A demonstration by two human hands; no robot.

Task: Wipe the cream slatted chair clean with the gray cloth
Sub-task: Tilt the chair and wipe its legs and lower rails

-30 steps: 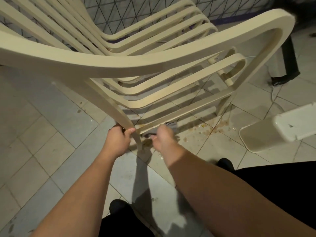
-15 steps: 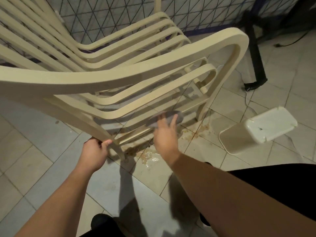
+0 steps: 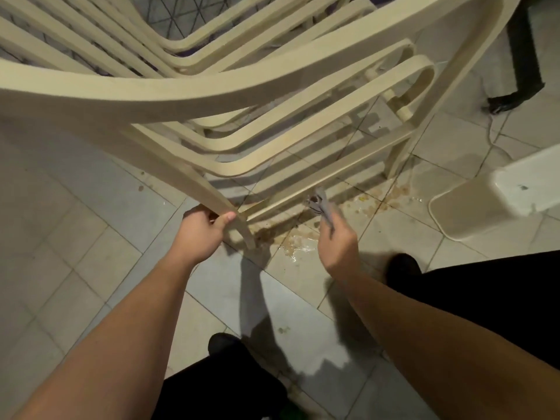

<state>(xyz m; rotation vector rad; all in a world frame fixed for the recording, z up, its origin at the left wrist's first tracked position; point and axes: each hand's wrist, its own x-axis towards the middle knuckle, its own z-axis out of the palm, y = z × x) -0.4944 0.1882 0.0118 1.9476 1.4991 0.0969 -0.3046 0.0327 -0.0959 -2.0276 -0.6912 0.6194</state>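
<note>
Head view: cream slatted chair (image 3: 212, 95) tipped over my hands, gray cloth (image 3: 325, 207) at its low rail.

Chair: fills the upper frame, slats running from upper left down toward lower centre, long axis slanting the same way. My left hand (image 3: 201, 231), centre frame, wraps its fingers round the chair's near curved leg and steadies it. My right hand (image 3: 336, 241), just right of centre, pinches the cloth, bunched and blurred, touching or just beside the lowest slat; I cannot tell which. The right hand is nearer the unwiped rails, which lie up and right of it. Container: white tub (image 3: 472, 207) at right edge, lying tilted on the tiled floor (image 3: 75, 253), nothing visible inside. Brown spill (image 3: 291, 237) on the tiles under the chair.
</note>
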